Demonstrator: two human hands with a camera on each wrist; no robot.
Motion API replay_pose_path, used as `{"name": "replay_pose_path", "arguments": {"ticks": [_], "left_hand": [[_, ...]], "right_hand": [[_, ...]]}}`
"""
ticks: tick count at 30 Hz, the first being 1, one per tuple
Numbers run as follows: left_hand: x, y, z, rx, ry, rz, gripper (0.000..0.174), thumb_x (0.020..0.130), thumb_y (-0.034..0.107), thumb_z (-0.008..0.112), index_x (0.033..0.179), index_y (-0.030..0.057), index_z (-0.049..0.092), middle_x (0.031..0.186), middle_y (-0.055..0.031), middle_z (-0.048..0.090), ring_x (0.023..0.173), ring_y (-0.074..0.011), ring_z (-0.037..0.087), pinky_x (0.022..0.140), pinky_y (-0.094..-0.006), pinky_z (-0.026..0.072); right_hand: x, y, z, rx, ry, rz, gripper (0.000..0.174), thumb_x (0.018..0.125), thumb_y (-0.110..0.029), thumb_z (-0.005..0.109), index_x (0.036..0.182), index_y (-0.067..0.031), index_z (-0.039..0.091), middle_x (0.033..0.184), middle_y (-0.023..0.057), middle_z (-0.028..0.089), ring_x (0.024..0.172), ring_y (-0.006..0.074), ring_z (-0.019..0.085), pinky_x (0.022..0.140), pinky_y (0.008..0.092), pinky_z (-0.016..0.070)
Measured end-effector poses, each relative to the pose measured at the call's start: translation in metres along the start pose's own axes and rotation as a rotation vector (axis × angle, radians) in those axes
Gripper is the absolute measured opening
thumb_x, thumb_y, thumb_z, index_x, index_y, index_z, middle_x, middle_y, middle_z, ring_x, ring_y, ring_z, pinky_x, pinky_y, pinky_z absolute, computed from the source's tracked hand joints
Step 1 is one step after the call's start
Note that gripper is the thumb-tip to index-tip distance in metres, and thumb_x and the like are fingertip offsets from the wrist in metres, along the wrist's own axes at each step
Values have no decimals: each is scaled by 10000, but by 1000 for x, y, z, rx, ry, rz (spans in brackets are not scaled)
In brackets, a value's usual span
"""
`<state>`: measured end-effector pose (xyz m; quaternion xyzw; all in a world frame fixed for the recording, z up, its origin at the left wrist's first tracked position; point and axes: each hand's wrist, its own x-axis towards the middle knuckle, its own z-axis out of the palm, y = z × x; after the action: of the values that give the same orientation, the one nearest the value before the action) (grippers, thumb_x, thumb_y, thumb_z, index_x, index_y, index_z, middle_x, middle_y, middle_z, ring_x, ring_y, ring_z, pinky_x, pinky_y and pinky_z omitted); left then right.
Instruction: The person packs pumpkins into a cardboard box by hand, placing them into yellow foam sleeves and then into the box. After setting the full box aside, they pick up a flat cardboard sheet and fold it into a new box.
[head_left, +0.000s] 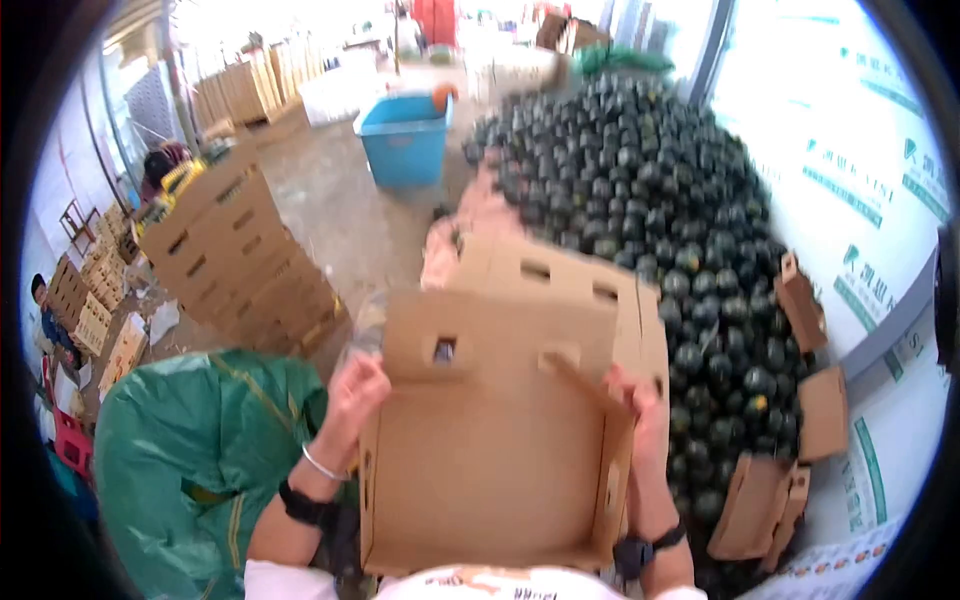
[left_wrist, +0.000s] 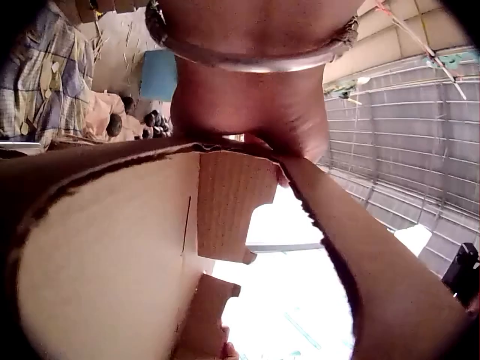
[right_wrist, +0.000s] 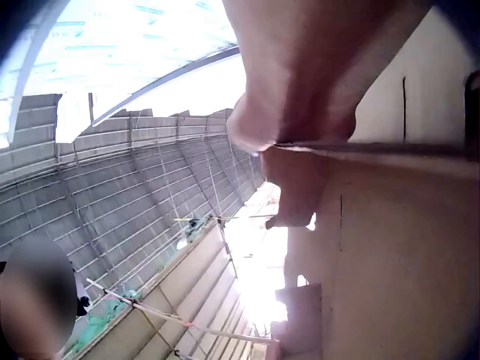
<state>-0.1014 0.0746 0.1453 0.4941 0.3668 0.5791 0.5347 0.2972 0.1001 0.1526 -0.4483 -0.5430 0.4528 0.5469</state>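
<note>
A partly folded cardboard box [head_left: 490, 470] faces me in the head view, its side walls raised and its far panel [head_left: 500, 325] standing up with a hand-hole in it. At the far left corner my left hand [head_left: 352, 405] grips the cardboard with curled fingers. On the opposite corner, my right hand [head_left: 645, 415] pinches the right wall beside a slanting flap [head_left: 585, 380]. The left wrist view shows the hand [left_wrist: 247, 112] over the cardboard edge, fingertips mostly hidden. Notched flaps [left_wrist: 232, 206] project inside the box there. Cardboard partly covers the right hand [right_wrist: 292, 97] in the right wrist view.
More flat cardboard [head_left: 560, 270] lies just beyond the box. A large heap of dark green round produce [head_left: 640, 170] spreads right. Left stand a green sack [head_left: 200, 450] and a cardboard stack [head_left: 240, 250]. A blue tub [head_left: 403, 150] sits farther back.
</note>
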Motion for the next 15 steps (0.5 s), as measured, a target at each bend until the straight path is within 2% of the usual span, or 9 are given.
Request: {"name": "replay_pose_path", "arguments": {"ticks": [1, 3, 4, 6, 9, 10, 11, 12, 15], "left_hand": [[-4, -9, -6, -112, 27, 84, 353, 902, 116, 605, 1243, 64, 526, 1155, -19, 556, 951, -89, 534, 810, -234, 424], [-13, -14, 13, -50, 188, 75, 354, 972, 316, 537, 1188, 37, 565, 1170, -31, 583, 969, -99, 563, 834, -248, 450], [-16, -4, 19, -124, 144, -72, 437, 975, 402, 482, 1188, 30, 565, 1165, -36, 597, 976, -107, 573, 843, -255, 458], [-11, 21, 27, -275, 51, -323, 626, 979, 574, 372, 1187, 15, 566, 1155, -47, 625, 988, -123, 592, 861, -270, 475], [1, -3, 8, -227, 171, -335, 824, 934, 707, 218, 1199, 14, 575, 1143, -70, 651, 1025, -163, 606, 892, -309, 488], [3, 6, 18, -250, 166, -328, 763, 955, 671, 240, 1126, 21, 601, 1061, -57, 660, 964, -163, 611, 854, -314, 496], [3, 5, 18, -280, 132, -313, 748, 960, 663, 239, 1104, 26, 604, 1041, -52, 655, 949, -160, 607, 846, -314, 495], [2, 2, 16, -310, 97, -296, 735, 964, 656, 237, 1081, 32, 606, 1021, -46, 650, 935, -158, 603, 838, -314, 495], [8, -12, 8, -450, -76, -207, 694, 971, 641, 251, 1055, 49, 603, 990, -34, 632, 915, -150, 590, 828, -307, 487]], "right_hand": [[1, 3, 0, 9, 131, 30, 447, 988, -430, 412, 1082, -38, 606, 1223, 105, 576, 1209, 249, 485, 1067, 378, 336], [5, 60, -17, 413, 106, 93, 573, 1003, -512, 329, 1162, -16, 566, 1154, 125, 616, 1119, 244, 530, 1007, 384, 378], [1, 46, -13, 573, 40, 232, 576, 996, -529, 353, 1163, -21, 567, 1141, 111, 618, 1081, 228, 544, 980, 362, 391], [0, 39, -18, 686, -9, 378, 569, 989, -539, 383, 1169, -31, 569, 1121, 95, 620, 1022, 205, 563, 937, 330, 410], [3, 46, -32, 424, 110, 444, 511, 989, -496, 410, 1165, -44, 572, 1100, 86, 620, 974, 188, 573, 892, 310, 425], [0, 16, -13, 262, 204, 477, 474, 988, -467, 421, 1152, -49, 573, 1093, 84, 619, 968, 182, 571, 883, 310, 428], [-3, 1, -4, 102, 298, 507, 437, 987, -439, 432, 1139, -54, 575, 1086, 81, 618, 962, 176, 570, 873, 309, 431], [-2, 23, -11, 375, 147, 261, 262, 929, -247, 478, 1086, -58, 569, 1077, 90, 612, 954, 174, 569, 853, 308, 441], [2, 44, -38, 674, -263, 211, 241, 823, -111, 469, 1045, -63, 552, 1032, 89, 603, 950, 165, 563, 856, 297, 442]]}}
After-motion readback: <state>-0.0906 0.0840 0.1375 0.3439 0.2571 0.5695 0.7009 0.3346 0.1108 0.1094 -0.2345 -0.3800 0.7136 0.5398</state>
